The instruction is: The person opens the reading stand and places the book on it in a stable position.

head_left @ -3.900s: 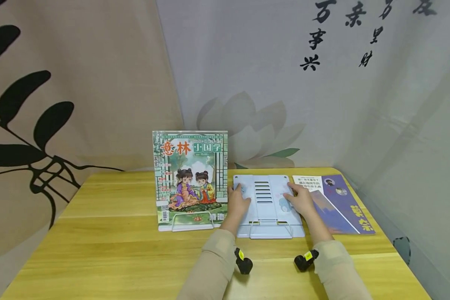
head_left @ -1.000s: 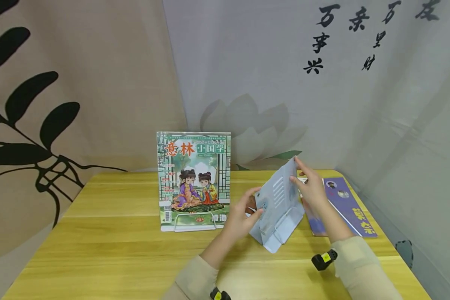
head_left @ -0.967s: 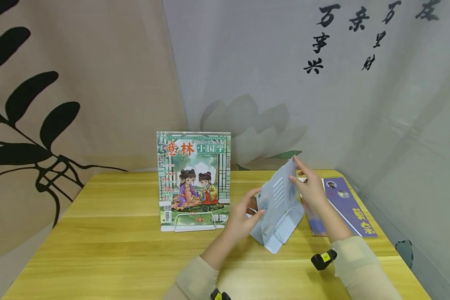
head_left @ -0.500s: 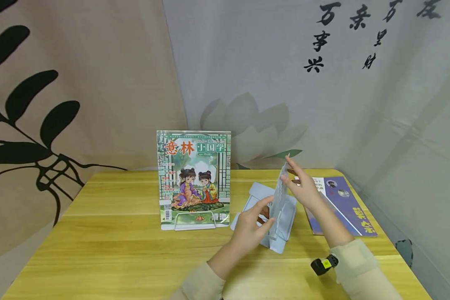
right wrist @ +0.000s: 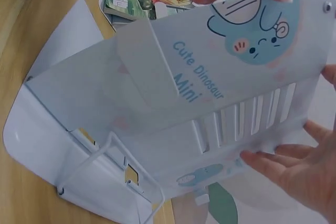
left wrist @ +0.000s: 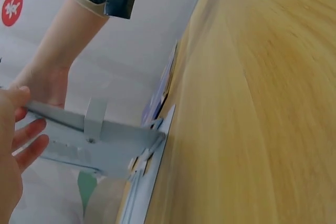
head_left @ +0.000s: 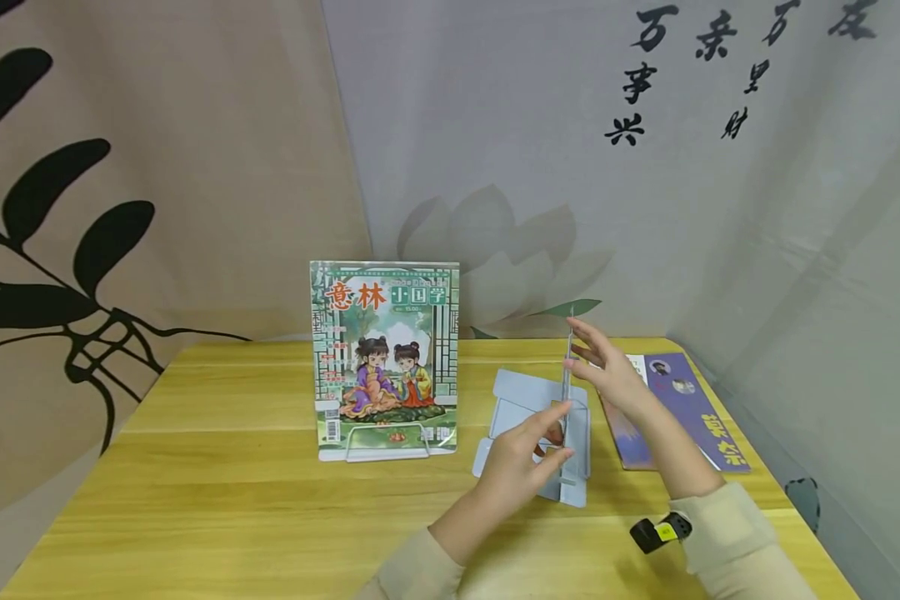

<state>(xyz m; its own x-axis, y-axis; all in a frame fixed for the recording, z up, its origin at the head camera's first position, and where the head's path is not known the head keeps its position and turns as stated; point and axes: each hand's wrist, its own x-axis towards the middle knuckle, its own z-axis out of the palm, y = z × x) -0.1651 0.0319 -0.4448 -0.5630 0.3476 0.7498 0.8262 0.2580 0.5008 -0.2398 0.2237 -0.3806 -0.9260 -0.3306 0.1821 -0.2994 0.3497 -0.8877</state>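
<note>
A pale blue metal book stand (head_left: 521, 408) is on the table, its slotted back plate upright and nearly edge-on in the head view. My left hand (head_left: 513, 467) holds the plate's near edge between thumb and fingers. On the far edge, my right hand (head_left: 615, 375) pinches the plate. The right wrist view shows the plate's front (right wrist: 142, 114), with a dinosaur drawing, the words "Cute Dinosaur Mini" and a wire page holder (right wrist: 86, 166) low down. From the left wrist view, a small bracket (left wrist: 95, 119) juts from the plate.
A green magazine (head_left: 386, 358) stands upright on a similar stand to the left, held by a wire. A purple book (head_left: 690, 417) lies flat at the right, partly behind my right arm. The wooden table (head_left: 217, 492) meets a printed curtain (head_left: 255, 167) at the back.
The book stand has turned from facing me, with a hand at each side, to edge-on. Over the last second my left hand has moved rightward with the plate's near edge.
</note>
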